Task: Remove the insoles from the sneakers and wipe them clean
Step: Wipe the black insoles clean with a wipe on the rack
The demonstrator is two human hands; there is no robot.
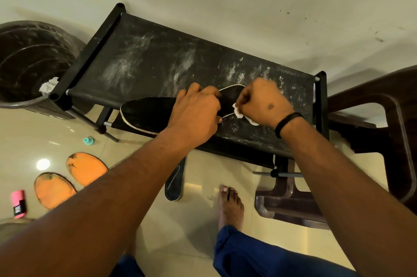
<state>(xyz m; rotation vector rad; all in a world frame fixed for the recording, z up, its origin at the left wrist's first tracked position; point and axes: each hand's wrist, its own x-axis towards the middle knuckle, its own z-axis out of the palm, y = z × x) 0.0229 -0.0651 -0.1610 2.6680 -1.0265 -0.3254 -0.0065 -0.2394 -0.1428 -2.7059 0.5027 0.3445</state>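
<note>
Two hands are working over a dusty black shoe rack (pixel 158 59). Lying on its top shelf is a black insole (pixel 146 114), its end overhanging the front edge. Left hand (pixel 195 116) is gripping the insole's middle; right hand (pixel 262 101) is clutching a white wipe (pixel 239 113) against it.

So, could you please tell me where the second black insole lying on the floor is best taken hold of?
Pinch the rounded end of the black insole nearest the person, coming from above. It lies flat on the floor, its far end tucked under the rack, so only the near end is free. A thin edge likely suits a fingertip pinch.
</note>
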